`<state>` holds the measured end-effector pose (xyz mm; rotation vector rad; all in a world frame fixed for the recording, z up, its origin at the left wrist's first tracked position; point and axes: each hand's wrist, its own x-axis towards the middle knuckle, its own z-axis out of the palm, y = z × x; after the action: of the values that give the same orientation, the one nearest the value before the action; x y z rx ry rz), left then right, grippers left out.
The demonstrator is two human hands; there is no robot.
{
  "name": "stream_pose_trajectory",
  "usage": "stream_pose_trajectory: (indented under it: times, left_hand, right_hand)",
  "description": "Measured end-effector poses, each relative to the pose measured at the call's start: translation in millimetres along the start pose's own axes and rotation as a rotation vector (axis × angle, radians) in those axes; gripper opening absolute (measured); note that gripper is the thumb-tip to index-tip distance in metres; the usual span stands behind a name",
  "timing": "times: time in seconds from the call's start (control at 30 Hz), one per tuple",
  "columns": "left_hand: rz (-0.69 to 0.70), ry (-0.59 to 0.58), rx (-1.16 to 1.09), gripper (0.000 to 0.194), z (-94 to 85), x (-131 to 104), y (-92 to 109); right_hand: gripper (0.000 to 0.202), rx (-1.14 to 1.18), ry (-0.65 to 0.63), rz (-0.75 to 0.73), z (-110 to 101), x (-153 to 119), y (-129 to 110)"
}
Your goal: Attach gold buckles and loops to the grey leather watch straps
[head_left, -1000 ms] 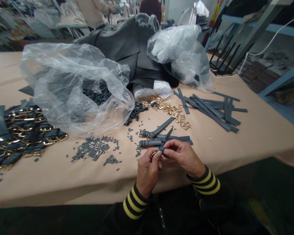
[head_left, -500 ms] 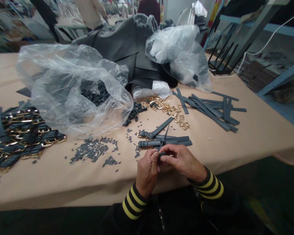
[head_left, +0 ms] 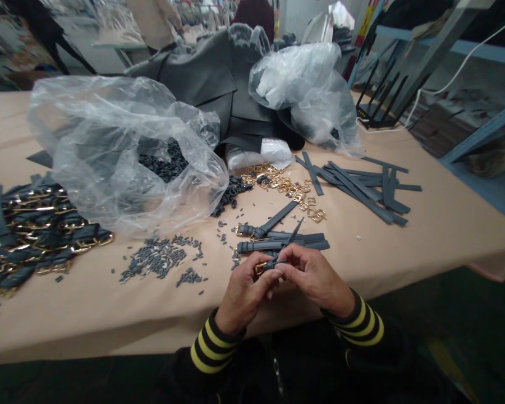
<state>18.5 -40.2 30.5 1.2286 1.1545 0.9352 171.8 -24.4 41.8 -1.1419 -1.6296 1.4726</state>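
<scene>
Near the table's front edge, my left hand (head_left: 246,289) pinches a dark grey strap (head_left: 293,231) at its end, where a gold buckle (head_left: 260,269) shows between the fingers. My right hand (head_left: 311,274) meets it from the other side, thumb and fingertips closed on the same strap beside the buckle. The strap's free end points up and away. Just beyond my hands lie several finished-looking buckled straps (head_left: 252,246). Loose gold buckles (head_left: 298,193) are scattered farther back. My fingers hide part of the strap between them.
Small dark pieces (head_left: 155,258) lie heaped left of my hands. A clear plastic bag (head_left: 109,196) of black loops (head_left: 168,163) stands behind them. Buckled straps (head_left: 37,230) are piled at far left, plain strips (head_left: 366,188) at right. A router (head_left: 376,115) sits at the back right.
My left hand has turned and shifted slightly left, bringing the gold buckle into sight. The strap's free end has swung a little to the right. A person in the background has moved left.
</scene>
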Motion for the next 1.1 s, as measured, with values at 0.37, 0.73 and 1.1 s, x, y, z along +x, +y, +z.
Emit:
stream_pose_trajectory:
  times: [0.37, 0.73, 1.1]
  left_hand:
    - [-0.054, -0.046, 0.052, 0.017, -6.8, -5, 5]
    - [-0.061, -0.131, 0.231, 0.016, -0.7, -5, 7]
    - [-0.078, -0.276, 0.031, 0.013, -8.9, -6, 10]
  right_hand:
    - [0.016, -0.905, -0.19, -0.119, -56, -4, -40]
    - [0.02, -0.542, -0.616, -0.024, -44, 0, -32]
    - [0.023, -0.562, -0.494, -0.118, -38, 0, -22]
